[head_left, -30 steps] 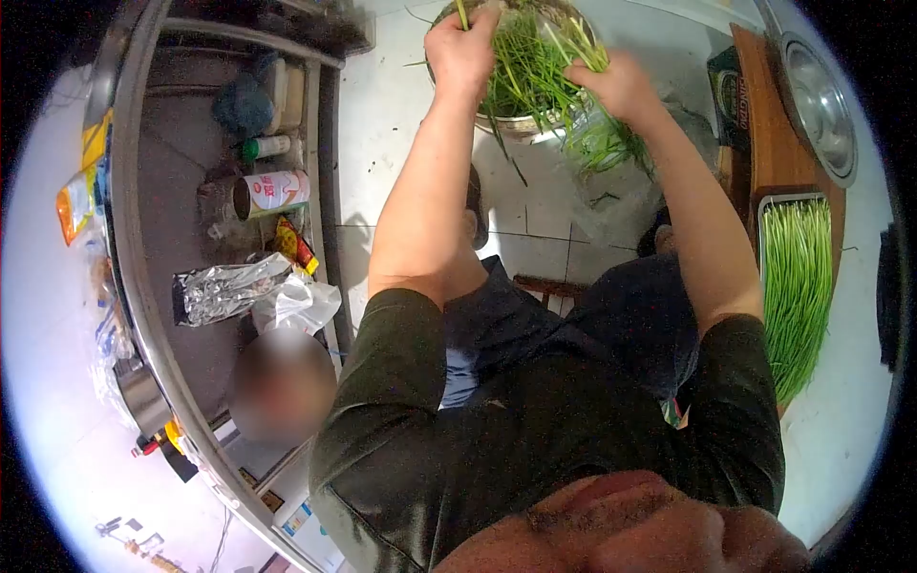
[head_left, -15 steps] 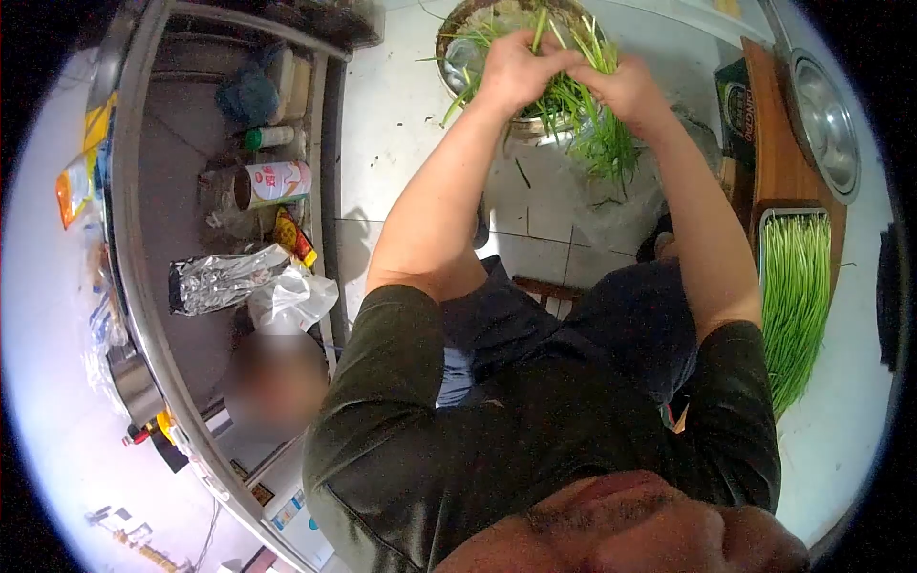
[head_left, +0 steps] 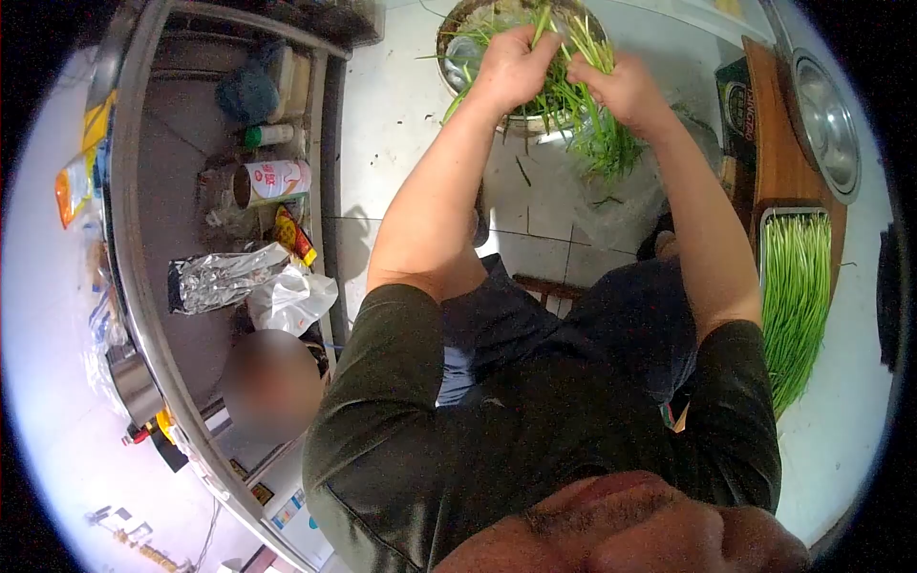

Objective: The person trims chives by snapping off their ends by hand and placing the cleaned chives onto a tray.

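Observation:
My left hand point(head_left: 519, 69) pinches a few thin green stalks that stick up past the thumb. Beside it and a little apart, my right hand point(head_left: 623, 88) is closed around a bunch of garlic chives point(head_left: 586, 43), whose green leaves hang below the fist. Both hands are over the near side of a round basin point(head_left: 447, 29) with a worn, dirty rim. More loose green leaves lie in and across the basin, along with something like clear plastic. The hands hide part of its contents.
At the right, neatly lined-up green stalks point(head_left: 798, 306) fill a tray near a wooden board point(head_left: 764, 143) and a metal bowl point(head_left: 826, 124). Clear plastic point(head_left: 621, 215) lies on the tiled floor. A shelf at the left holds a can point(head_left: 277, 181) and bags. Another person's blurred head point(head_left: 274, 387) is at lower left.
My hands have moved apart, leaving a gap between them where they touched before. Each keeps its green stalks. The blurred head at lower left has shifted slightly.

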A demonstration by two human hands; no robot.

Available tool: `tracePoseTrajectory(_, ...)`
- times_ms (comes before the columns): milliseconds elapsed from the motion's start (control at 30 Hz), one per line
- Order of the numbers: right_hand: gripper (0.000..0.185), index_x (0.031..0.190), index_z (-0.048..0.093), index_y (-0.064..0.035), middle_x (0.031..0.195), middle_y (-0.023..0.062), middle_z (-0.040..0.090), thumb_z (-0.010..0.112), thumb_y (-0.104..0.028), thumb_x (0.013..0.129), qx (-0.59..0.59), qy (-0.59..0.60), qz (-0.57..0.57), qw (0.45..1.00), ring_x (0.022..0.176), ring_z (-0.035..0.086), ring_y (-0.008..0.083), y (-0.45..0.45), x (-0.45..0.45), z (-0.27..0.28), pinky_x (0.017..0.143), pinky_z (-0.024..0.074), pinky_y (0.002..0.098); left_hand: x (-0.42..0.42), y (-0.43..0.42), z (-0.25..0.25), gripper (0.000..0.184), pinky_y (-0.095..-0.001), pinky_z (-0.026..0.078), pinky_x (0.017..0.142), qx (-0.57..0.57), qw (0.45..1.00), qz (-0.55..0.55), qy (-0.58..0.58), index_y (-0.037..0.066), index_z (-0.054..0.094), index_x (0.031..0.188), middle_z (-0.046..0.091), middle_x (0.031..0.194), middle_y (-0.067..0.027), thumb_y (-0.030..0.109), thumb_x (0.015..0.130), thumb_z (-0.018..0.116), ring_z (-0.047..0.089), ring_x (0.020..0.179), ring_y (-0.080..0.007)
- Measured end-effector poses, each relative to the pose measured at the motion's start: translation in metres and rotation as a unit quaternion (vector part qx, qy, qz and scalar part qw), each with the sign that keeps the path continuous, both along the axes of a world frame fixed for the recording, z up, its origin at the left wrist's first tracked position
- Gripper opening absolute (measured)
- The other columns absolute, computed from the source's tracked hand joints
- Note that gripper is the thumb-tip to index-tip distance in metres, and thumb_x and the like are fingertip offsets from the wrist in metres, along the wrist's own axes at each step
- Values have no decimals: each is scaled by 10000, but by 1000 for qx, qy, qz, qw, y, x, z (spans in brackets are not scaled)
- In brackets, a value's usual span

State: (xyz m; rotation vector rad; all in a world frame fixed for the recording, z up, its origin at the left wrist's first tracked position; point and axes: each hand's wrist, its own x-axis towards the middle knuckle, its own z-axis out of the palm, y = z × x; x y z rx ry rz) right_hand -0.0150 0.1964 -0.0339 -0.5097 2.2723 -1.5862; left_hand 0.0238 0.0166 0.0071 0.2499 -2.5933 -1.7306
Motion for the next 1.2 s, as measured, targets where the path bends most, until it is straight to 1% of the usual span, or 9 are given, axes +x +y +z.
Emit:
tracePoseTrajectory(533,321,817,668,-61,558,-38,431,631,-373,880,-25,-36,30,999,536,390,76,2,7,18,540,320,268,-7,-8,-12,342,-354,452,580,-12,995,49,88,-20,634,874,584,615,-85,313,905,560,529,579,-153)
tracePoseTrajectory(633,354,801,668,-54,545,-33,419,633,-399,874,3,-69,33,997,537,391,80,3,13,35,539,312,272,-33,-30,-60,281,-310,479,645,-126,901,42,414,-3,658,1004,645,787,-75,258,902,647,576,695,-151)
tracePoseTrajectory(700,363,795,670,-52,542,-32,416,634,-405,871,5,-62,16,998,534,387,83,3,12,31,539,308,273,-20,-23,-24,295,-330,456,576,-323,852,98,399,12,668,856,576,611,-38,294,915,604,526,573,-150)
tracePoseTrajectory(733,367,792,671,-51,541,-32,414,634,-408,870,6,-58,8,998,532,385,84,2,11,28,539,306,274,-14,-24,-18,308,-331,451,573,-167,947,105,252,-1,658,859,584,613,-47,296,906,594,526,575,-144)
tracePoseTrajectory(800,374,792,671,-48,542,-32,414,633,-411,870,-6,-52,14,999,532,387,85,2,7,20,541,309,273,-5,-12,-8,315,-322,443,568,-22,987,134,82,-11,652,855,591,613,-45,298,890,597,524,578,-129)
tracePoseTrajectory(933,372,780,664,-47,543,-32,423,629,-405,875,-17,-61,2,998,532,401,83,0,9,24,544,320,271,7,-11,25,294,-286,436,575,66,998,18,9,6,669,832,590,628,-14,299,852,663,513,598,-92)
tracePoseTrajectory(1067,360,785,665,-45,552,-30,438,626,-389,882,-27,-33,26,999,536,413,81,0,9,21,542,331,272,3,-8,6,271,-287,449,616,57,998,-25,16,47,680,827,622,707,-16,308,789,742,540,649,-99)
tracePoseTrajectory(1133,308,816,662,-66,600,-6,477,622,-364,881,-4,31,55,998,564,450,118,1,5,12,551,359,290,-4,-14,-4,262,-321,461,643,-102,980,-87,146,69,680,836,638,755,-36,311,769,755,573,692,-145)
tracePoseTrajectory(1200,175,899,651,-131,733,62,580,617,-300,873,50,83,98,991,645,557,227,6,0,10,581,431,341,-17,-21,-28,253,-360,468,671,-326,873,-145,332,91,675,844,645,802,-57,313,755,757,596,746,-199)
